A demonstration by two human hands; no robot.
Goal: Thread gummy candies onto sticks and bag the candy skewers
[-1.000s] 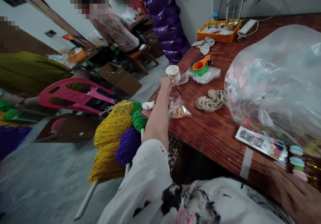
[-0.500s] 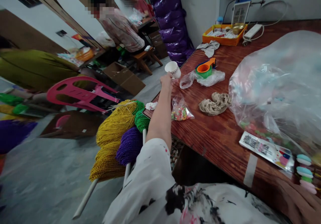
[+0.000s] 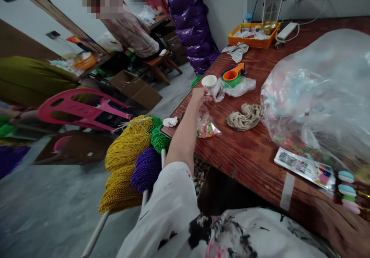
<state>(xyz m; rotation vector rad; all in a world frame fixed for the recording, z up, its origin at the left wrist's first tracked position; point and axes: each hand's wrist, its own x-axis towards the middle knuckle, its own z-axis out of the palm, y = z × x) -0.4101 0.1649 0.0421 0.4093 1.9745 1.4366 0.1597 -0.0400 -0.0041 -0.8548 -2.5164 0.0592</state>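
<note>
My left hand (image 3: 201, 95) reaches across the reddish-brown table (image 3: 245, 154) to a white cup (image 3: 209, 81), its fingers at the cup's near side; whether they grip it is hard to tell. Just below the hand lies a clear bag of small colourful pieces (image 3: 208, 128). Right of the cup are a green and orange tape dispenser (image 3: 232, 77) and crumpled clear plastic (image 3: 243, 87). My right hand (image 3: 343, 223), dark and blurred, rests at the table's near right edge, close to a stack of pastel pieces (image 3: 347, 190); its fingertips are unclear.
A beige cloth (image 3: 245, 117), a large clear bag (image 3: 318, 92) and a printed packet (image 3: 305, 168) lie on the table. An orange tray (image 3: 253, 38) stands behind. Yellow bead bundles (image 3: 127, 144) hang left, near a pink chair (image 3: 78, 105). Other people sit farther back.
The cup, earlier beyond the table's left edge in my left hand, is now over the table beside the clear plastic. A dark flat object under my forearm is now mostly hidden. The view has shifted.
</note>
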